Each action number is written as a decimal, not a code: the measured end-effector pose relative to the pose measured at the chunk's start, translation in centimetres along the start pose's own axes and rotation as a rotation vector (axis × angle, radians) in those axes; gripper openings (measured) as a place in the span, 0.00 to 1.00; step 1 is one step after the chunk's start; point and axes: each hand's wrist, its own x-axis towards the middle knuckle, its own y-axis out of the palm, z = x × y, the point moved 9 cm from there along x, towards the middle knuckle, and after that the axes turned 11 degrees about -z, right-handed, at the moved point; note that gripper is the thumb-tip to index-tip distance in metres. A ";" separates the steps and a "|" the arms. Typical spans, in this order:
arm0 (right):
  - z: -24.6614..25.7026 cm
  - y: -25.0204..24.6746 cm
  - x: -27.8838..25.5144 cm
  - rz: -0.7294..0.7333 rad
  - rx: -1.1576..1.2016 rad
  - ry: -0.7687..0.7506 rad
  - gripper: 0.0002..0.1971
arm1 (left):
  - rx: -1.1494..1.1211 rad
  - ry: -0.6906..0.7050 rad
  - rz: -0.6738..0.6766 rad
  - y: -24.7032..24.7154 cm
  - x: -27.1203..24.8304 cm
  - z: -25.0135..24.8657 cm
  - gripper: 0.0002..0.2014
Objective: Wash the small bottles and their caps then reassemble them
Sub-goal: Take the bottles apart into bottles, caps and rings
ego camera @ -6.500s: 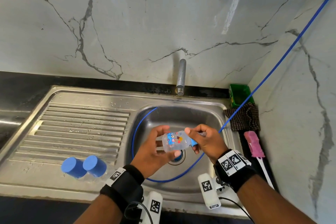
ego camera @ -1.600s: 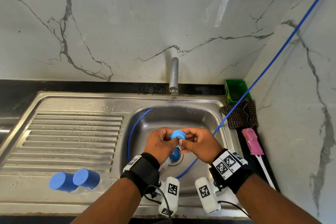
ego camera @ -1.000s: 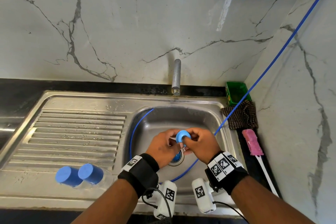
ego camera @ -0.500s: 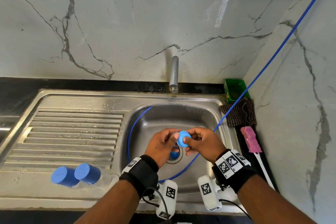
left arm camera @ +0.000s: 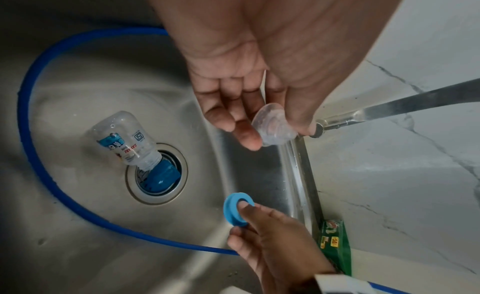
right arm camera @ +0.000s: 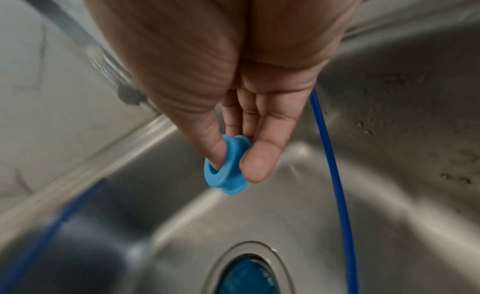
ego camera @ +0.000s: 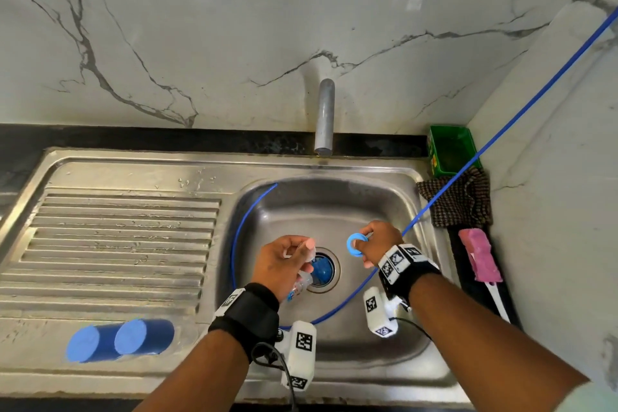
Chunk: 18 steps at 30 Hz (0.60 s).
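My right hand (ego camera: 364, 246) pinches a blue cap ring (ego camera: 356, 244) (left arm camera: 237, 208) (right arm camera: 226, 164) between thumb and fingers above the basin. My left hand (ego camera: 294, 256) pinches a clear silicone nipple (left arm camera: 272, 129) (ego camera: 306, 249) at its fingertips. A small clear bottle (left arm camera: 124, 138) with a cartoon print lies on the basin floor, its open neck at the drain, where a blue cap (left arm camera: 161, 178) sits; in the head view the bottle (ego camera: 299, 288) shows just below my left hand. Two blue-capped bottles (ego camera: 120, 339) lie on the drainboard's front edge.
A blue hose (ego camera: 468, 160) runs from upper right and loops around the sink basin (ego camera: 334, 207). The metal tap (ego camera: 324, 117) stands behind it. At the right are a green tub (ego camera: 451, 149), a checked cloth (ego camera: 458, 201) and a pink brush (ego camera: 480, 257).
My hands have come apart: the right one carried the blue ring off to the right, the left one keeps the clear nipple. The bottle I held earlier now lies in the basin.
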 end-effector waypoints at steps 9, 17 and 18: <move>-3.2 6.2 5.1 0.174 -0.540 -0.094 0.13 | -0.104 -0.135 0.003 0.2 2.3 1.4 0.05; 1.4 3.3 4.2 0.007 -0.199 -0.286 0.14 | -0.246 -0.243 -0.029 1.2 3.7 1.7 0.09; 3.2 2.3 2.9 -0.013 -0.050 -0.333 0.13 | -0.260 -0.238 -0.034 1.4 3.6 1.4 0.09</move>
